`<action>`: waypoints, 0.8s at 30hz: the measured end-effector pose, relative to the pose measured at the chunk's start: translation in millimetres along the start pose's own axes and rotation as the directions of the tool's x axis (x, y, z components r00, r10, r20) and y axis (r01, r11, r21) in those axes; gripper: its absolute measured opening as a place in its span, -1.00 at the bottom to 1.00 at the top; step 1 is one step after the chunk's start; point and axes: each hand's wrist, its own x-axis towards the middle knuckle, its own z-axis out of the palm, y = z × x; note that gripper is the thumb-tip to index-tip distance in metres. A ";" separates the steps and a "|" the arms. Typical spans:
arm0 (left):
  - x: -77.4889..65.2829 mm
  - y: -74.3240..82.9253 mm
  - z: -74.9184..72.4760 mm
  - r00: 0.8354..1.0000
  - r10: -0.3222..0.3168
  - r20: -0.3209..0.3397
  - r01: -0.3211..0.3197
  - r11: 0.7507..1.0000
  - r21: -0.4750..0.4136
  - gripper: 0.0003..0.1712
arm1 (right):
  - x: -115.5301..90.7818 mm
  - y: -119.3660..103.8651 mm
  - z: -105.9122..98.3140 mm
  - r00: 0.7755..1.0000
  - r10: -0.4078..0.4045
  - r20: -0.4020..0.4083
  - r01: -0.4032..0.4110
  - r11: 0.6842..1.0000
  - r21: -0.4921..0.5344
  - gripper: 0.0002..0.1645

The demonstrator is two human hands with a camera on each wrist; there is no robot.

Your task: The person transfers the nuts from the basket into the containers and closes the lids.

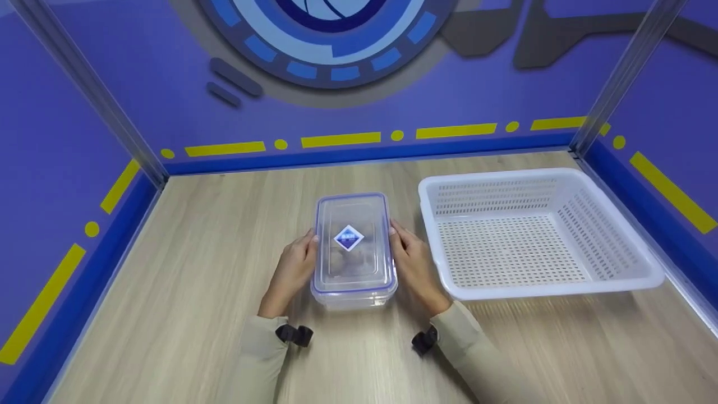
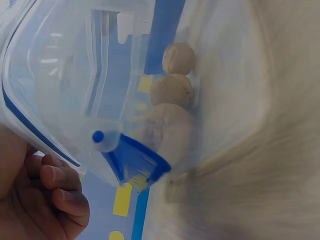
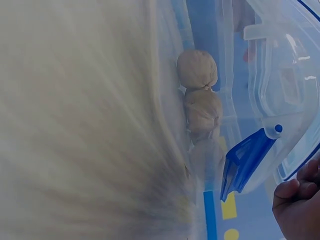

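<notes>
A clear plastic food container (image 1: 353, 210) with a blue-edged lid and a blue diamond sticker (image 1: 349, 238) stands lengthwise at the middle of the table. Its left side is held by my left hand (image 1: 293, 269), thumb at the lid's edge. Opposite, my right hand (image 1: 416, 268) holds the right side the same way. Through the clear wall, several beige, creased balls (image 2: 171, 91) show in a row on the bottom; the right wrist view has the balls (image 3: 202, 107) too. Curled fingertips (image 2: 59, 175) lie beside the lid's rim in the left wrist view.
To the right of the container is a white perforated plastic basket (image 1: 457, 292), with the right hand close to its left side. The wood-grain table (image 1: 202, 269) is bounded by blue panels (image 1: 140, 112) at the back and sides.
</notes>
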 end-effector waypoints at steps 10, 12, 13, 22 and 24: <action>0.1 -1.4 2.3 0.999 -0.025 0.024 0.023 0.997 0.076 -0.45 | 0.1 5.1 3.1 0.998 -0.021 0.053 0.025 0.995 -0.092 -0.53; 0.5 -1.2 3.6 1.000 -0.019 0.021 0.017 0.996 0.091 -0.48 | 0.0 6.4 3.1 0.997 -0.034 0.067 0.042 0.993 -0.112 -0.53; 0.7 -1.0 4.2 1.000 -0.016 0.017 0.014 0.995 0.096 -0.50 | 0.0 7.0 3.2 0.996 -0.045 0.074 0.053 0.991 -0.121 -0.53; 1.5 0.6 7.0 1.000 -0.001 -0.006 0.002 0.993 0.121 -0.67 | 0.4 8.4 3.9 0.993 -0.073 0.096 0.088 0.982 -0.166 -0.53; 1.0 1.0 6.5 1.000 -0.013 0.001 0.013 0.992 0.123 -0.61 | 0.6 8.5 4.1 0.993 -0.069 0.097 0.085 0.982 -0.166 -0.53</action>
